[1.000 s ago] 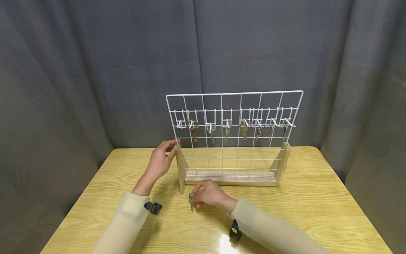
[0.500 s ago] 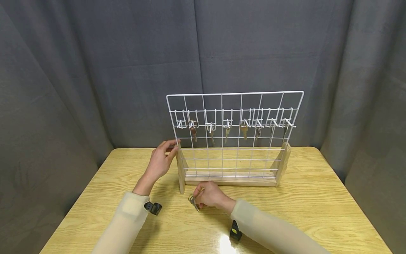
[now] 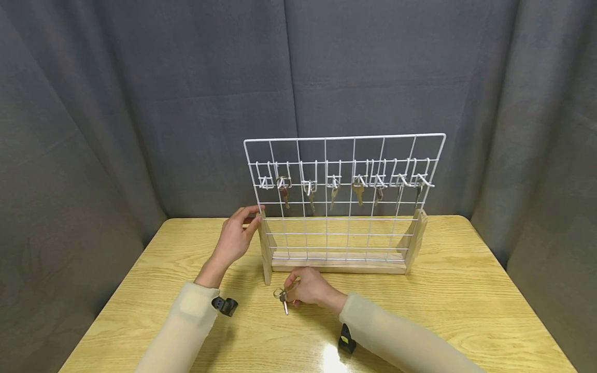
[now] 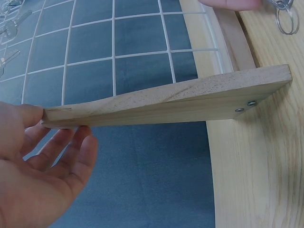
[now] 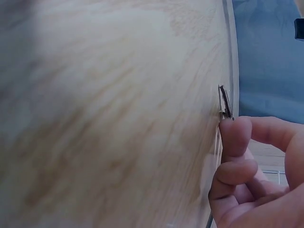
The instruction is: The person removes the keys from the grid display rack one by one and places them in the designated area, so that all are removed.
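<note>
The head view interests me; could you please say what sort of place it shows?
Probably a curtained-off recording booth: grey curtains hang behind and beside a wood-grain table, and black wrist devices, perhaps cameras, are worn.

The tabletop [image 3: 466, 311] shows wood grain under a glossy finish — light glares off it towards the near edge. Beyond its far edge hangs matt, softly creased cloth [image 3: 186, 103]. The stand [image 4: 161, 107] is matt, bare-looking wood, with shiny metal screws [image 4: 251, 103]. Its grid [image 3: 345, 138] is smooth, coated wire. The key [image 3: 286, 307] and ring [image 4: 289, 33] look like polished metal.
</note>
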The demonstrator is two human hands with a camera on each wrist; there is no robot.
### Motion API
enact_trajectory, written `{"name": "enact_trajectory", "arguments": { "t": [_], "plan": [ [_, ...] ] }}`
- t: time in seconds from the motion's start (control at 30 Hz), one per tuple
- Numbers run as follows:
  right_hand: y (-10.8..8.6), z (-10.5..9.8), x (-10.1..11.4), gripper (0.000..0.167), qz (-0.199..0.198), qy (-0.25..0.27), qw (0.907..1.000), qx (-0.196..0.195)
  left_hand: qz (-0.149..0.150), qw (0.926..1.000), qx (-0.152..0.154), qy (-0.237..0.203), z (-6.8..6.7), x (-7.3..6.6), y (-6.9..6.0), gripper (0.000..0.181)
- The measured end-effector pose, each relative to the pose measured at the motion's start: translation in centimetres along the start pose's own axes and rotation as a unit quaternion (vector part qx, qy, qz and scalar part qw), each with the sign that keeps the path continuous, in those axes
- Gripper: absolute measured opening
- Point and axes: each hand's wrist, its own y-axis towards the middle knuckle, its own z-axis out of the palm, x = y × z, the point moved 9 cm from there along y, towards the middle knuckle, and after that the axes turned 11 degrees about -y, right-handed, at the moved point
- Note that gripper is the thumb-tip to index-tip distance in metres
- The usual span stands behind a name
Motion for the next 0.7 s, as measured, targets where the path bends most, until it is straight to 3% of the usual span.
{"name": "enact_trajectory", "arguments": {
  "t": [0.5,0.7],
  "plan": [
    [-0.64,-0.25,0.6,0.011,-0.002,-0.038,0.9992,0.009,0.001,1.0,0.0,0.002,0.02,-0.01,-0.14,0.034],
    [-0.75,-0.26,0.6,0.009,-0.009,-0.025,0.9996,0.014,0.003,1.0,0.001,-0.001,-0.06,-0.2,-0.11,0.034]
  ]
}}
